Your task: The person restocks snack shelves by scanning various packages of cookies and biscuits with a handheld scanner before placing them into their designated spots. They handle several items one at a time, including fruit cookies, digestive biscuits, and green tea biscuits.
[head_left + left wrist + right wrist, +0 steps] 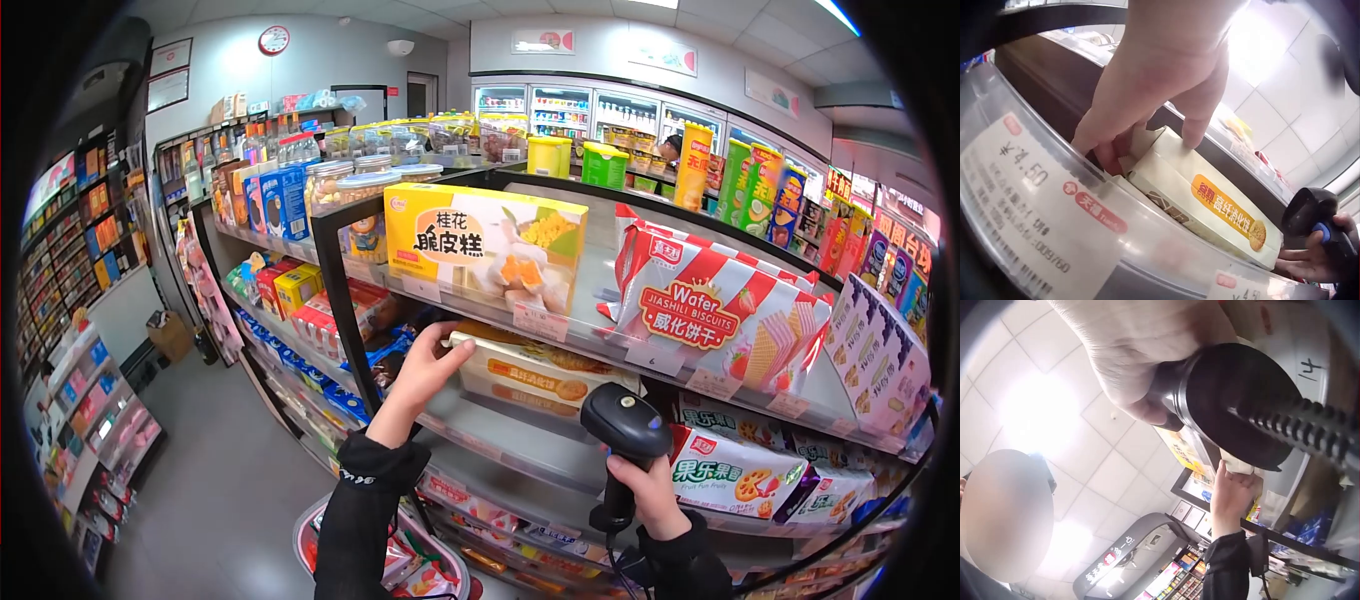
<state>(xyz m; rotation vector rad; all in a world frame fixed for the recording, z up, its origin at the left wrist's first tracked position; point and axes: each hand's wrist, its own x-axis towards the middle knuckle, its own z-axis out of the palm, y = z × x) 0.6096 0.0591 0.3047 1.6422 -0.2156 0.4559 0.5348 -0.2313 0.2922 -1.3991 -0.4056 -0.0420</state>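
My left hand (pixel 425 372) reaches onto the second shelf and grips the left end of a cream box of digestive biscuits (pixel 525 366). In the left wrist view the thumb lies over the box's upper edge, while the other fingers go behind its end, partly hidden. Another cream box lies against it at the shelf front. My right hand (pixel 648 490) holds a black barcode scanner (pixel 625 415) by its handle, the head tilted up just right of the box. A coiled cable (pixel 1297 428) runs from the scanner in the right wrist view.
A yellow cake box (pixel 487 245) and a red-striped wafer pack (pixel 715 305) stand on the shelf above. Fruit biscuit packs (pixel 735 475) sit right of the scanner. A black shelf post (pixel 345 310) rises left of my wrist. Below stands a basket (pixel 462 575) holding packets.
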